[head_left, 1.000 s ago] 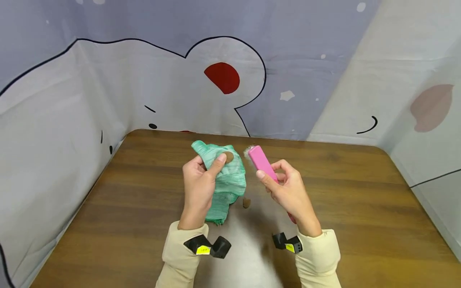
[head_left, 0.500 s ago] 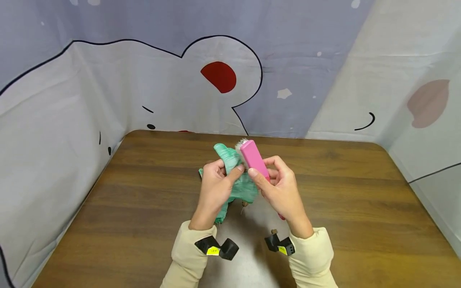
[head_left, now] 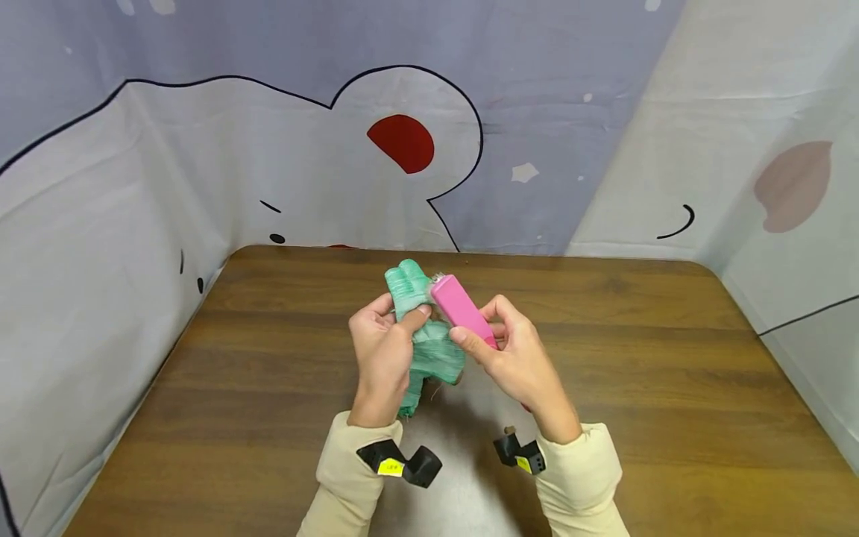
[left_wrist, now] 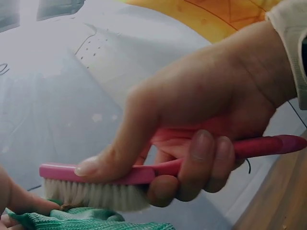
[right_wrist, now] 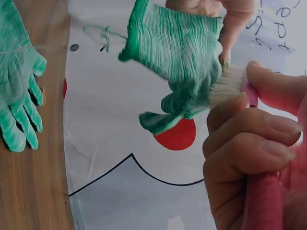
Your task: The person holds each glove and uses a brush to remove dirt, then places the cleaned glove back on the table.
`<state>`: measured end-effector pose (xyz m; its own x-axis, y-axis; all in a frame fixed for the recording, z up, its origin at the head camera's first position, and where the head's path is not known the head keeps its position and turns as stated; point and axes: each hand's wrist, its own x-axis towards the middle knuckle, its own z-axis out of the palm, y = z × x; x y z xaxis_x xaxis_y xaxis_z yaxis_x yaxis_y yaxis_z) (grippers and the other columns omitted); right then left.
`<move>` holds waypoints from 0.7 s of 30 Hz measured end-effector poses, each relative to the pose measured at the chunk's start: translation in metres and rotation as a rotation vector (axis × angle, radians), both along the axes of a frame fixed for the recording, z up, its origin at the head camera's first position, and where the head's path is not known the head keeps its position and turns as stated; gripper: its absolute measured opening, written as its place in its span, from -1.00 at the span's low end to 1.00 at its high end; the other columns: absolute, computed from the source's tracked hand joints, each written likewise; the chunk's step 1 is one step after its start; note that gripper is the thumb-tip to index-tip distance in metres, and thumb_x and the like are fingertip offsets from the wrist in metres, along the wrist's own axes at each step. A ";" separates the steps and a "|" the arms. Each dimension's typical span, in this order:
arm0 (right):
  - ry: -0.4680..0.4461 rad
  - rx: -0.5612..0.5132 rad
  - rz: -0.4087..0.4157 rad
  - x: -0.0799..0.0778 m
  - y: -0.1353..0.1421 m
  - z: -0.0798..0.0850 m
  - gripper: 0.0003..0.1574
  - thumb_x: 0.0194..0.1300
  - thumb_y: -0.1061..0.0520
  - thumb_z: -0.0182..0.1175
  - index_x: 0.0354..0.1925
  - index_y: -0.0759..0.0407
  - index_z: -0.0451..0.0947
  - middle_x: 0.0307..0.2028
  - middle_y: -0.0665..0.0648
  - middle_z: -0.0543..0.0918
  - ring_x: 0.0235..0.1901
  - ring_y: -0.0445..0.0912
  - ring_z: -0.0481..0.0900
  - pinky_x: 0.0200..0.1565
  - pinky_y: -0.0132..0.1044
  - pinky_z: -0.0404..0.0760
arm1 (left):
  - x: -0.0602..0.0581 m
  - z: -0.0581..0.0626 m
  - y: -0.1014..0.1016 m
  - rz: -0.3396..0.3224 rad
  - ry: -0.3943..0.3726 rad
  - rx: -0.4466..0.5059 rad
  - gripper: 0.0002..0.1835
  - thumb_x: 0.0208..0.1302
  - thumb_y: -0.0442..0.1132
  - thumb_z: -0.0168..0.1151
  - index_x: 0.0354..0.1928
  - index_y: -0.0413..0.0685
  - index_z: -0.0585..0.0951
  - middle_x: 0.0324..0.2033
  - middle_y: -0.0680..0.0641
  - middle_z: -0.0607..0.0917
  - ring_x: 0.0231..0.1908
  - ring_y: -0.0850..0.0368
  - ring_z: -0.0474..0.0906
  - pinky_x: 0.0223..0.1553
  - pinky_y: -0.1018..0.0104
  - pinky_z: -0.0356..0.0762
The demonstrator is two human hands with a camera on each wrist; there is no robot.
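A green knitted glove [head_left: 436, 359] hangs from my left hand [head_left: 381, 354], whose thumb and fingers pinch it with the glove's fingers upward. My right hand [head_left: 526, 365] grips a pink brush [head_left: 463, 307] by its handle, thumb along the back of its head. White bristles [left_wrist: 96, 194] touch the glove near my left thumb, and a small brown patch [left_wrist: 67, 207] shows there. In the right wrist view a loose thread [right_wrist: 103, 36] trails from the held glove's cuff. A second green glove [right_wrist: 17, 81] lies on the table, mostly hidden in the head view.
The brown wooden table [head_left: 658, 358] spreads around both hands. A printed fabric backdrop [head_left: 302, 164] rises behind its far edge and along both sides. A black wrist camera [head_left: 403, 461] sits on the left sleeve, another [head_left: 520, 453] on the right.
The brush has come leftward onto the glove. My left hand shifted right, then slightly back left, turning the glove so the brown spot is covered in the head view.
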<state>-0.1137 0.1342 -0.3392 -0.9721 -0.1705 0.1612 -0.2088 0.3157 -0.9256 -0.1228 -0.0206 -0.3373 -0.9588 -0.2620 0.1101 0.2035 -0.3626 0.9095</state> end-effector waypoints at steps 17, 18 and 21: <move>-0.043 -0.057 -0.011 0.001 0.025 0.007 -0.65 0.14 0.00 0.29 -0.25 0.14 0.39 -0.60 0.20 0.54 -0.68 -0.08 0.42 -0.68 -0.31 0.40 | -0.003 -0.002 -0.001 -0.134 -0.071 -0.093 -0.77 0.10 -0.47 0.21 -0.15 -0.40 0.57 -0.37 -0.22 0.67 -0.40 0.10 0.62 -0.36 0.27 0.60; -0.030 -0.093 -0.008 0.001 0.024 0.007 -0.66 0.15 0.03 0.28 -0.23 0.16 0.38 -0.60 0.24 0.52 -0.70 -0.10 0.40 -0.70 -0.33 0.38 | -0.003 -0.002 0.000 -0.148 -0.080 -0.122 -0.76 0.11 -0.45 0.21 -0.15 -0.37 0.57 -0.37 -0.22 0.68 -0.42 0.10 0.63 -0.38 0.27 0.60; 0.010 -0.169 0.002 0.002 0.016 0.008 -0.68 0.17 0.11 0.27 -0.19 0.19 0.38 -0.58 0.32 0.51 -0.72 -0.14 0.38 -0.73 -0.35 0.36 | 0.000 -0.003 0.004 -0.203 -0.096 -0.180 -0.75 0.12 -0.41 0.22 -0.11 -0.30 0.58 -0.36 -0.23 0.69 -0.43 0.09 0.64 -0.39 0.23 0.61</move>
